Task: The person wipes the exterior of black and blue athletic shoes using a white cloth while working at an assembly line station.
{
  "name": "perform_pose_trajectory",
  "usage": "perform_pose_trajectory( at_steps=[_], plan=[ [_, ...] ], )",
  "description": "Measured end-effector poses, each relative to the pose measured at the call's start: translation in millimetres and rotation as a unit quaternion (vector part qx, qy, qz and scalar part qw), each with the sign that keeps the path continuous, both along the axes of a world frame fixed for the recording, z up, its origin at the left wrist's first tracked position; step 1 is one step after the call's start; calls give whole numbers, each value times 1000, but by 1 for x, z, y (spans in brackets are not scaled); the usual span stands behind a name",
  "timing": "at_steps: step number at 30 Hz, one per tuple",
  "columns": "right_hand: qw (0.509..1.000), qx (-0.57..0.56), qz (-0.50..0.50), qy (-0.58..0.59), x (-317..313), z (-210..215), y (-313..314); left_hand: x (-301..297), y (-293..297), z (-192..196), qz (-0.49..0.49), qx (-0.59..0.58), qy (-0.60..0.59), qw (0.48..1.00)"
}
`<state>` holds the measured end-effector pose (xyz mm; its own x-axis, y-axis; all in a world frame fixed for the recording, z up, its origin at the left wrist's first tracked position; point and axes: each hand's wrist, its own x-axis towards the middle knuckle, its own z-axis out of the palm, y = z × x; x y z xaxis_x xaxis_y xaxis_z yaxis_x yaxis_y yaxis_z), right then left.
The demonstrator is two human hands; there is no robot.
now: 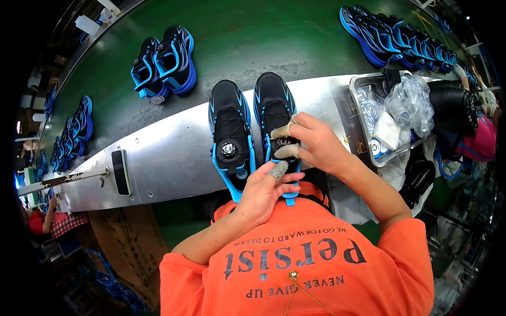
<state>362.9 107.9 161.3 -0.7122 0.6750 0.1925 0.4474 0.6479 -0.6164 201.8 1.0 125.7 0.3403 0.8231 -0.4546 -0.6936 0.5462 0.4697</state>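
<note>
A pair of black sneakers with blue edging lies in front of me, toes pointing away. On the left sneaker a round lacing dial sits over the tongue. My right hand, with tan finger cots on thumb and forefinger, pinches at the tongue of the right sneaker, where a dark dial shows partly between the fingers. My left hand, its thumb in a grey cot, is bent around the heel opening of that same sneaker. Its fingers cover part of the collar.
The sneakers rest on a metal ledge along a green belt. A phone lies left. A clear tray at right holds plastic bags and round parts. Another pair stands ahead; rows of sneakers line both sides.
</note>
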Motion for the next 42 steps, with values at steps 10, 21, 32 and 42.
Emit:
perform_pose_trajectory(
  at_steps=[10,21,32,42],
  plan=[
    [999,-27,-18,24,1,-3,0,3,2,-4,-15,-6,0,1000],
    [990,-143,-7,12,45,7,15,-26,46,57,-122,416,688,583],
    [995,-81,-16,58,31,-33,8,-8,111,39,-331,454,694,451],
    [990,-105,-1,90,43,-38,18,-19,97,41,-194,531,651,507]
  ],
)
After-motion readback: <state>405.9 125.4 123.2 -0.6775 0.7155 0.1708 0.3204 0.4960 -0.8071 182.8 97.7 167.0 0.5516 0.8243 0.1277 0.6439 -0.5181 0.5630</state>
